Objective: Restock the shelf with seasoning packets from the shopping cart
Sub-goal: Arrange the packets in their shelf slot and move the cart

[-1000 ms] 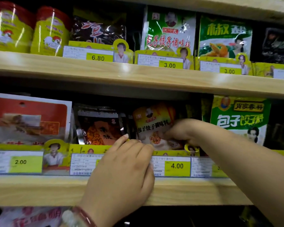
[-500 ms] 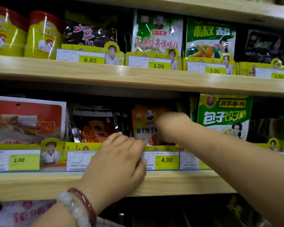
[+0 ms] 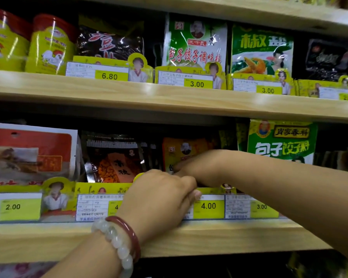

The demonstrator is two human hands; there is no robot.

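Orange seasoning packet (image 3: 186,152), frame centre on lower shelf (image 3: 209,237): pinched low by right hand (image 3: 197,167). Left hand (image 3: 161,199) curled over price rail (image 3: 209,207). Best pushed upright behind rail, label forward.

Two yellow tins (image 3: 28,45), eight seasoning packets (image 3: 195,45) (front-facing), two hands (image 3: 161,197).

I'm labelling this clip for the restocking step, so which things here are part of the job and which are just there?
In the job: right hand reaching onto the orange seasoning packet; left hand at the price strip; lower shelf.

Just there: yellow tins, green dumpling packet, red packet, upper shelf.
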